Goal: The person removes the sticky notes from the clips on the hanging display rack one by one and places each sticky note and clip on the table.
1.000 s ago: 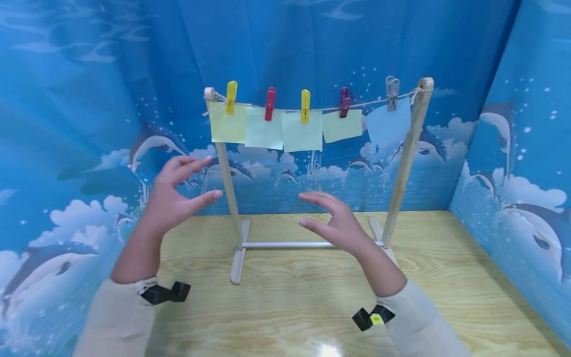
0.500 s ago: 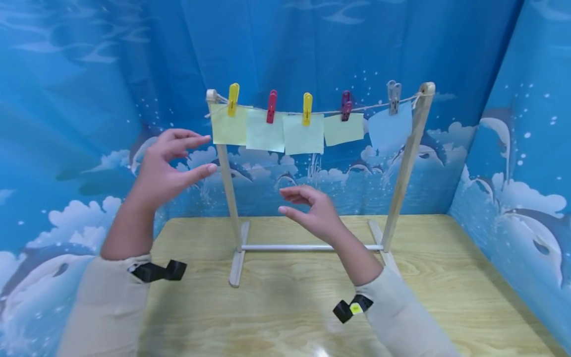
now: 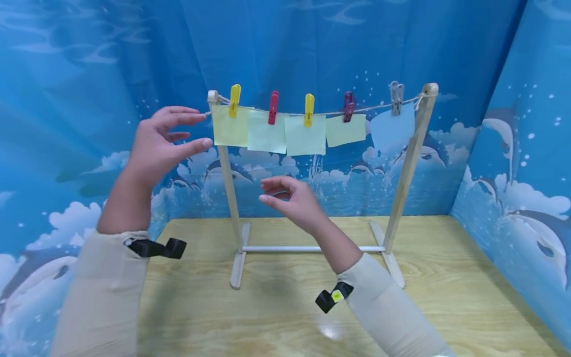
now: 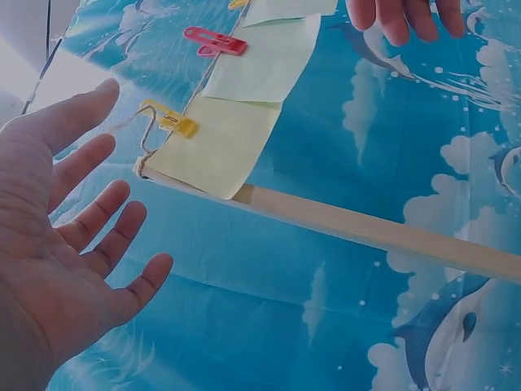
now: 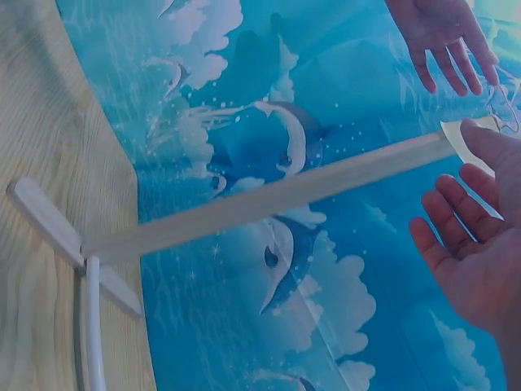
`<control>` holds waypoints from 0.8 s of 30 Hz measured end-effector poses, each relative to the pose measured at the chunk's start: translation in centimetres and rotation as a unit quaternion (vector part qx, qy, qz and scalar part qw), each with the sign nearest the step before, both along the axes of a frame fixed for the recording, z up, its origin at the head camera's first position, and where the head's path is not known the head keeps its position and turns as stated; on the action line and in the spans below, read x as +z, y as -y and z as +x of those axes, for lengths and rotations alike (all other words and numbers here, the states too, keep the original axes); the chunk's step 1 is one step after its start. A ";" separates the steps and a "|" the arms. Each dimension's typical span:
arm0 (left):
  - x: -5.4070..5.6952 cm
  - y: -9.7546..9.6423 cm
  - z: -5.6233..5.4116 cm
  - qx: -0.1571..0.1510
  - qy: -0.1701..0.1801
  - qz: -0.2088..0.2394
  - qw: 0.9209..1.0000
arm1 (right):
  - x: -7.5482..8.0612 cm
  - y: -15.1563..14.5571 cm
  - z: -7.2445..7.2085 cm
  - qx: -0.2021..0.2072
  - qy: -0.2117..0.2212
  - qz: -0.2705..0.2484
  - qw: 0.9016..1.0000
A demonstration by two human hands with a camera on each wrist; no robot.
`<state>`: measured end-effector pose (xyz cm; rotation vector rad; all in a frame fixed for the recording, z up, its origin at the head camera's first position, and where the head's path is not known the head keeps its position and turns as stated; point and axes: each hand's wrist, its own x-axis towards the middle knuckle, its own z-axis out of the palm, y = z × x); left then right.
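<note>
My left hand [image 3: 162,141] is raised just left of the rack's left post, its fingers spread and nothing held. Closest to it are the leftmost yellow clothespin [image 3: 235,100] and the pale yellow paper [image 3: 230,126] under it. In the left wrist view the fingers stand apart from that paper. Below the papers hovers my right hand [image 3: 292,201], relaxed and holding nothing. Along the string hang a red clothespin [image 3: 273,107], a second yellow clothespin [image 3: 309,110], a dark red clothespin [image 3: 348,106] and a grey clothespin [image 3: 396,98], each on a paper; the rightmost paper [image 3: 392,129] is light blue.
The wooden rack has a left post [image 3: 229,188], a right post [image 3: 410,168] and a white crossbar [image 3: 285,249] low down. It stands on a wood-grain table [image 3: 250,317]. Behind and at the sides hangs a blue dolphin-print curtain [image 3: 312,44].
My left hand has risen toward the top of the left post. My right hand has moved left and slightly up. The papers and clothespins stay on the string.
</note>
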<state>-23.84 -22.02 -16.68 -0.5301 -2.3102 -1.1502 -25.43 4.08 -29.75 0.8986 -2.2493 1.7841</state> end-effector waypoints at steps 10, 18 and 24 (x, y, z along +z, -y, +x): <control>2.3 -0.7 -1.0 -0.013 0.031 0.063 0.997 | 1.1 3.0 -0.6 0.018 0.095 -0.071 0.993; 4.1 -1.5 -1.7 -0.004 0.069 0.050 0.996 | 1.7 5.2 -1.8 0.011 0.188 -0.189 0.964; 5.5 -2.2 -2.3 0.003 0.097 0.030 0.995 | 2.3 6.7 -2.7 0.007 0.224 -0.279 0.934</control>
